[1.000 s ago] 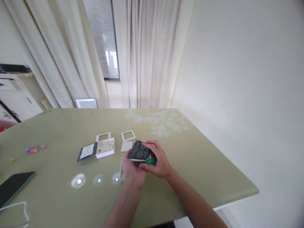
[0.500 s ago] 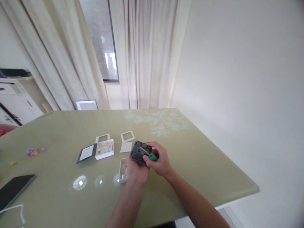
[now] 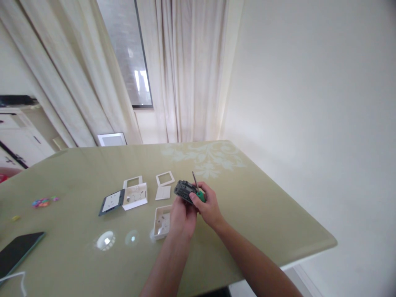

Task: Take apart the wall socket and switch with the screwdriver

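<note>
My left hand [image 3: 183, 216] holds a dark grey wall switch module [image 3: 185, 189] from below, above the table. In my right hand [image 3: 210, 204] is a screwdriver [image 3: 200, 195] with a green handle, its metal shaft pointing up and away from the module. The right fingers also touch the module's right side. Under and left of my left hand lies an open white back box [image 3: 161, 222], partly hidden by the wrist. Beyond it are a white cover plate [image 3: 163, 192] and a white frame [image 3: 165, 178].
To the left, another white back box [image 3: 135, 196] sits beside a white frame [image 3: 133, 181] and a dark-edged switch panel [image 3: 111, 202]. A black tablet-like slab [image 3: 20, 249], a white cable [image 3: 21, 278] and small colourful pieces [image 3: 45, 202] lie further left. A wall borders the table's right side.
The screwdriver has swung from lying across the module to pointing upward. The module has tilted flatter in my left hand, and more of the white back box shows.
</note>
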`<state>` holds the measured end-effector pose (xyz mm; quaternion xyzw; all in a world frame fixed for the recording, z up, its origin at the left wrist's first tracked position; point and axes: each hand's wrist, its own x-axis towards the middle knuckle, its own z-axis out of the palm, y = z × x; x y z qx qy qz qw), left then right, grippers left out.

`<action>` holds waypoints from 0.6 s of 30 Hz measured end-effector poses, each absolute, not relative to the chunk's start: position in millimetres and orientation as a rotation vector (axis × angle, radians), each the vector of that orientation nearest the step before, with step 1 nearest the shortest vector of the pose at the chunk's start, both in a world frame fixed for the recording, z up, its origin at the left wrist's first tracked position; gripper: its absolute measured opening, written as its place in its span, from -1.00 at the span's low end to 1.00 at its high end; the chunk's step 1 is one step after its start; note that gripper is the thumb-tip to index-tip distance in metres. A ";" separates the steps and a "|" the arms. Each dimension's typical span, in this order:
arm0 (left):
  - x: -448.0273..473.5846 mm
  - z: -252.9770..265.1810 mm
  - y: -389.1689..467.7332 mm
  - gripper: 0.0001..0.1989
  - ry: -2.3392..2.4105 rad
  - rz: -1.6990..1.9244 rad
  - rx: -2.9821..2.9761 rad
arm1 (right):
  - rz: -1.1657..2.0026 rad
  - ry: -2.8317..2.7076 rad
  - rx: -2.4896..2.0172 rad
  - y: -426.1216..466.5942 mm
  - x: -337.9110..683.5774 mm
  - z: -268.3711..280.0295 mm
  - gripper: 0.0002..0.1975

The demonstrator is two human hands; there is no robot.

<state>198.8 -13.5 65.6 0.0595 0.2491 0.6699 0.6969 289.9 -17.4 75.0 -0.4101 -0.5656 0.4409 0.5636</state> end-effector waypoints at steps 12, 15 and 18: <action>208.1 77.6 -6.6 -0.88 0.695 1.492 0.183 | 1.124 -1.173 -0.917 -8.5 293.3 73.1 -0.56; 201.2 80.8 -1.1 -0.79 0.738 1.491 0.153 | 1.158 -1.097 -0.901 -3.9 293.5 72.1 -0.52; 181.5 86.2 6.9 -0.82 0.786 1.462 0.177 | 1.158 -1.013 -0.906 1.6 294.2 69.9 -0.51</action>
